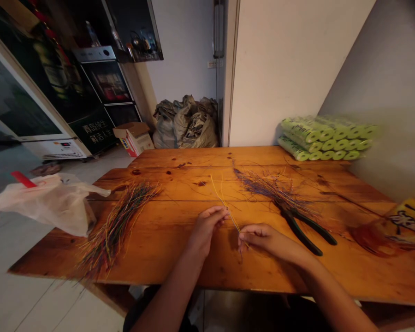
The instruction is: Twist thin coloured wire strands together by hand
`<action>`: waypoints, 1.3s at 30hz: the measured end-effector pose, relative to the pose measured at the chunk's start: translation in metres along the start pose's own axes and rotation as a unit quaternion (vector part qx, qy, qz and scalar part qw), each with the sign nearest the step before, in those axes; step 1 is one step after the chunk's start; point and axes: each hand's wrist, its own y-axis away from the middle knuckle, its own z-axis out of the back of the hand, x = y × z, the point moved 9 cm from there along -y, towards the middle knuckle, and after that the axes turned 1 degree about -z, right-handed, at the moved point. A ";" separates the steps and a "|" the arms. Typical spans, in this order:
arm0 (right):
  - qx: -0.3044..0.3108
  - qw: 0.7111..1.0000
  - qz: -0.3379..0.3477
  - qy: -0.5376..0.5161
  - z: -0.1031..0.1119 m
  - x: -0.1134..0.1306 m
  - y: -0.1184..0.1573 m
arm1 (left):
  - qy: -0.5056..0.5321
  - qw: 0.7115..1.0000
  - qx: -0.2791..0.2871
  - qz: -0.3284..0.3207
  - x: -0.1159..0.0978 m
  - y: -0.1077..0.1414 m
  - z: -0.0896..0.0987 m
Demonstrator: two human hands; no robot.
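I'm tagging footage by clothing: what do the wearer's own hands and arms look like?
The left hand and right hand wear no gloves. The left forearm and right forearm show no sleeve, watch or bracelet. Rings cannot be made out.

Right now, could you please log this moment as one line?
left hand: pinching thin strands | right hand: pinching same strands | right side: pliers, purplish bundle | left side: multicolored bundle
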 end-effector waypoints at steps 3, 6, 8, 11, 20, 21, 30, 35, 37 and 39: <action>0.019 1.000 -0.003 -0.014 -0.003 -0.002 0.001 | 0.011 1.000 -0.005 0.012 0.002 0.001 0.001; 0.019 0.999 0.003 -0.032 -0.001 -0.003 0.002 | 0.030 0.999 0.004 0.020 0.004 0.001 0.000; 0.017 0.999 0.006 -0.049 0.000 -0.003 0.003 | 0.040 0.998 0.030 0.033 0.008 0.002 -0.005; 0.002 0.998 0.007 -0.070 0.003 -0.002 0.001 | 0.044 0.995 0.078 0.036 0.011 0.004 -0.014; -0.264 0.961 -0.008 0.083 0.058 -0.022 -0.005 | 0.092 0.994 -0.035 -0.055 -0.010 0.000 0.005; -0.328 0.927 -0.007 0.181 0.069 -0.021 0.000 | 0.112 0.991 -0.057 -0.054 -0.011 -0.001 0.011; -0.324 0.836 -0.021 0.442 0.056 -0.029 -0.016 | 0.163 0.985 -0.043 0.043 0.002 -0.003 0.011; -0.343 0.875 0.032 0.341 0.060 -0.023 -0.014 | 0.053 0.997 0.027 0.048 0.010 -0.001 -0.002; -0.337 0.892 0.092 0.286 0.055 -0.012 -0.006 | -0.015 0.999 0.030 0.011 0.006 -0.002 -0.003; -0.320 0.907 0.129 0.242 0.047 -0.001 0.003 | -0.058 0.998 0.006 -0.022 0.002 -0.003 0.000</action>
